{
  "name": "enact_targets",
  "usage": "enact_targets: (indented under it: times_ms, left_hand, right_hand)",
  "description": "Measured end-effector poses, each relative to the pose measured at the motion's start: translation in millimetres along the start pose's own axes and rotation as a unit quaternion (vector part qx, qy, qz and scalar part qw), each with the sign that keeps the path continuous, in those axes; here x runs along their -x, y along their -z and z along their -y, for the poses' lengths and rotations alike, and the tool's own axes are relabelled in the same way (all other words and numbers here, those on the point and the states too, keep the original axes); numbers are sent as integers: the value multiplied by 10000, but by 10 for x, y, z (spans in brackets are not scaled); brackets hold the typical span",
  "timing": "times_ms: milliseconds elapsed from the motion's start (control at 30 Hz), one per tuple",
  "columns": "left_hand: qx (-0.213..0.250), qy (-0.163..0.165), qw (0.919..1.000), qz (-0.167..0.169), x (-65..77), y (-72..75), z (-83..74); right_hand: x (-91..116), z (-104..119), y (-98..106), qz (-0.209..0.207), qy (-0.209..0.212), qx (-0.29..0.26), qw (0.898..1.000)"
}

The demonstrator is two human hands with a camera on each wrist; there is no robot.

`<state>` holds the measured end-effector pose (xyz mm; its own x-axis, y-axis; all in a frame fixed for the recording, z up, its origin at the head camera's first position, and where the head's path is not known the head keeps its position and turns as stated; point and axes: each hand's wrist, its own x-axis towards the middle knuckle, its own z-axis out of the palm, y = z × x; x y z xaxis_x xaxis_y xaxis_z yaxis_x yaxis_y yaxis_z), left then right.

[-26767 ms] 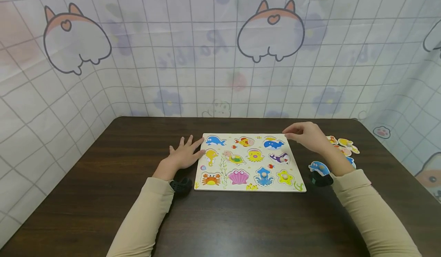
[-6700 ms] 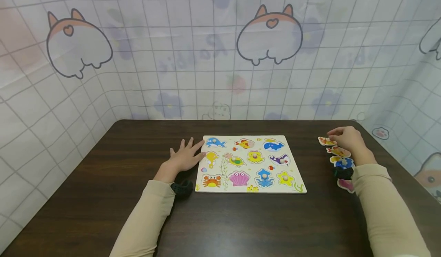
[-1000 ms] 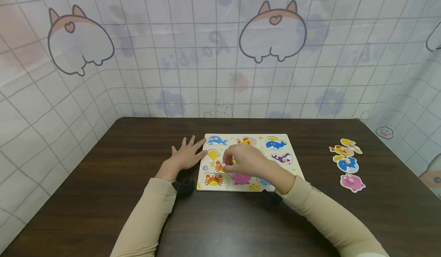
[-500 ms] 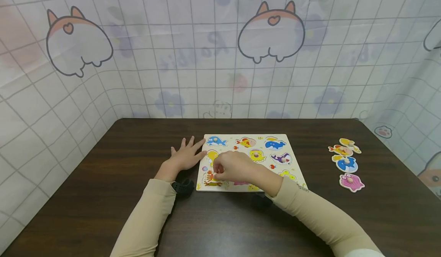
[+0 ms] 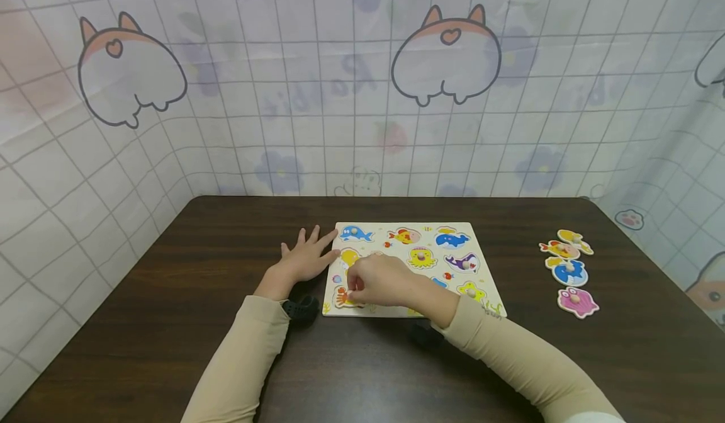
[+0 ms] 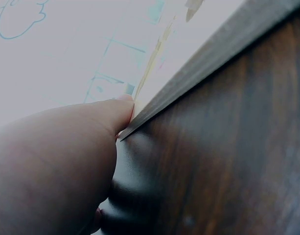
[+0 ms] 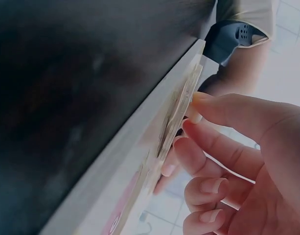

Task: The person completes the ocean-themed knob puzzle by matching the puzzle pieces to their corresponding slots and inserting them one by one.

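My right hand [image 5: 382,281] pinches the small knob [image 7: 195,115] of a crab puzzle piece [image 5: 342,297] between thumb and fingers. The crab piece lies over the crab picture at the front left of the puzzle board [image 5: 370,311]. In the right wrist view, the piece's edge [image 7: 176,120] sits slightly raised from the board's face. My left hand [image 5: 303,260] lies flat with spread fingers beside the board's left edge. Its thumb [image 6: 121,112] touches that edge in the left wrist view. Part of the crab and the shell picture are hidden under my right hand.
Right of the board lie a yellow piece [image 5: 583,245], a red and yellow fish piece [image 5: 557,250], a blue whale piece [image 5: 569,273] and a pink shell piece [image 5: 578,302]. Knobbed dolphin [image 5: 355,234], octopus [image 5: 421,257] and starfish [image 5: 472,291] pieces sit in the board.
The dolphin piece went from the table into the board. My right hand picked the crab piece from the right-hand group, carried it left and lowered it onto the crab picture. Left hand stays put.
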<state>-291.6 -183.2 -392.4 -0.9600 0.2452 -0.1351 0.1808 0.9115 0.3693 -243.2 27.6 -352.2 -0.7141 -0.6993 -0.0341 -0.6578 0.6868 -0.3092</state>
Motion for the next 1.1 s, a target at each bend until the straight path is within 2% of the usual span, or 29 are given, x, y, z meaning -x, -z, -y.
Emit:
enact_targets:
  times_ms: [300,800,1000,1100]
  left_hand:
    - [-44,-17,10000,-24,-17,-5,3]
    - [-18,-28,10000,-33,-20,-10,-19]
    - [18,-34,10000,0,-9,-14,-20]
    - [10,-13,10000,13,-13,-12,-16]
  right_hand:
    - [-20,-2,-22,-55,86,111,9999]
    - [-26,17,-15,27,-33,164,9999]
    - [16,23,17,28,-100,117,9999]
    - [67,14,62,-108,-102,31,9999]
